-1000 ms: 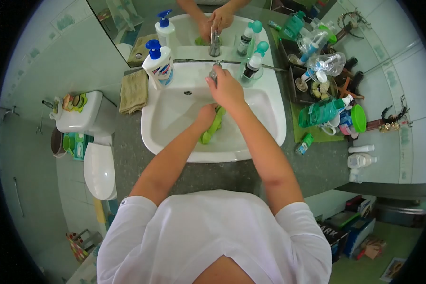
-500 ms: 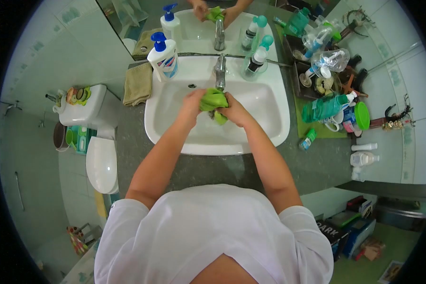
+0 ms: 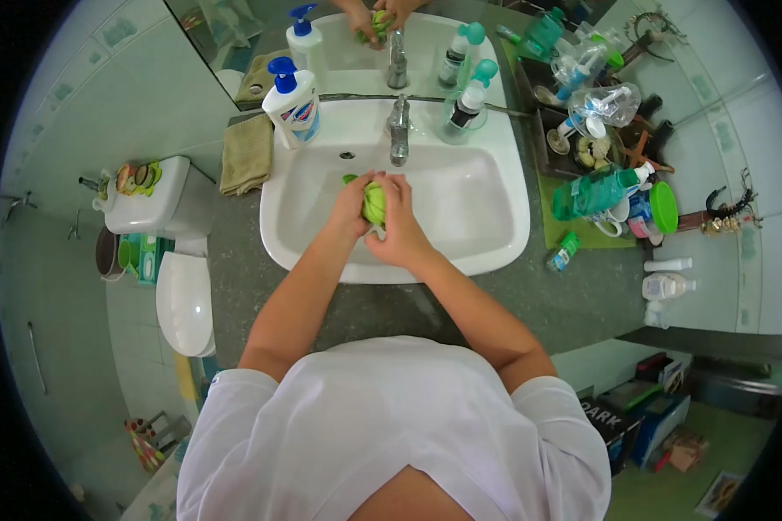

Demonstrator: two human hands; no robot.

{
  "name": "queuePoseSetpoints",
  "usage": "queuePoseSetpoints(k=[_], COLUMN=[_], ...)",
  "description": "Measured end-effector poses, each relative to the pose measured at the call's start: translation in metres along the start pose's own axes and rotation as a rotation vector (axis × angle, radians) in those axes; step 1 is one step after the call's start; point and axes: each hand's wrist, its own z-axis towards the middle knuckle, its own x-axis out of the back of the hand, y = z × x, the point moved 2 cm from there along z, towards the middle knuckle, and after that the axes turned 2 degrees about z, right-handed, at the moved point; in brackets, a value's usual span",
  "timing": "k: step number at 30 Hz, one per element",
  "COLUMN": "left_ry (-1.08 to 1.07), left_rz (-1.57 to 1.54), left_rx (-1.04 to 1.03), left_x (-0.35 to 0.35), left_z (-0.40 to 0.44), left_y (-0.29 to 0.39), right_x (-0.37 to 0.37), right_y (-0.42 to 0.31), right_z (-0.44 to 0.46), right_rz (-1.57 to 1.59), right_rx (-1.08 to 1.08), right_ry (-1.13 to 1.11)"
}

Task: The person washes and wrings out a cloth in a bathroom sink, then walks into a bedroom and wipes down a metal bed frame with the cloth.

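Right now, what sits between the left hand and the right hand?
The head view shows a green cloth, bunched up and held between the left hand and the right hand, over the sink.

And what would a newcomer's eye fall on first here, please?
Probably the crumpled, bright green cloth, held between the bare left hand and the bare right hand over the rounded white sink. After that, perhaps the white plastic bottle with a blue pump top at the sink's back left corner, and the translucent green bottle to the right of the sink.
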Motion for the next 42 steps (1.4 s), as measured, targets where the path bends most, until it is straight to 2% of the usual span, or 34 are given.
queuePoseSetpoints(k=[1, 4, 7, 10, 13, 16, 22, 25, 28, 31, 34, 37, 39, 41, 42], left_ry=[0.031, 0.153, 0.175, 0.174, 0.203, 0.215, 0.283, 0.218, -0.128, -0.134, -0.042, -0.013, 0.066, 0.147, 0.190], left_rz=[0.059, 0.294, 0.496, 0.488, 0.590, 0.681, 1.273, 1.107, 0.789, 0.878, 0.922, 1.051, 1.139, 1.198, 1.213], left_rx=[-0.069, -0.217, -0.730, -0.660, -0.638, -0.641, -0.514, -0.435, -0.531, -0.673, -0.733, -0.806, -0.710, -0.664, -0.669], left_x=[0.004, 0.001, -0.027, -0.035, -0.024, -0.019, -0.028, -0.017, -0.019, -0.034, -0.053, -0.055, -0.055, -0.053, -0.049], left_z=[0.005, 0.005, -0.010, -0.023, -0.023, -0.020, -0.022, -0.010, -0.009, -0.016, -0.037, -0.040, -0.045, -0.045, -0.041], left_y=[0.001, 0.005, 0.012, 0.019, 0.015, 0.009, 0.015, 0.012, 0.009, 0.013, 0.015, 0.018, 0.019, 0.017, 0.012], right_x=[0.001, 0.000, -0.009, -0.022, -0.027, -0.024, -0.028, -0.023, -0.021, -0.013, -0.002, -0.019, -0.015, -0.020, -0.029], right_y=[0.002, 0.023, 0.028, 0.035, 0.048, 0.038, 0.030, 0.037, 0.066, 0.063, 0.050, 0.072, 0.058, 0.053, 0.057], right_z=[0.000, 0.014, 0.015, 0.009, 0.015, 0.015, 0.013, 0.016, 0.019, 0.015, 0.017, 0.012, 0.017, 0.019, 0.016], right_rz=[0.061, 0.292, 0.414, 0.294, 0.722, 0.473, 0.534, 0.470, 0.428, 1.160, 1.211, 1.093, 0.841, 0.601, 0.520], right_rx=[-0.100, -0.226, -0.332, -0.390, -0.783, -0.788, -0.704, -0.729, -0.724, -0.734, -0.800, -0.802, -0.795, -0.587, -0.390], right_ry=[0.026, -0.166, -0.048, 0.055, -0.522, -0.557, -0.370, -0.453, -0.578, -0.619, -0.595, -0.712, -0.720, -0.661, -0.614])
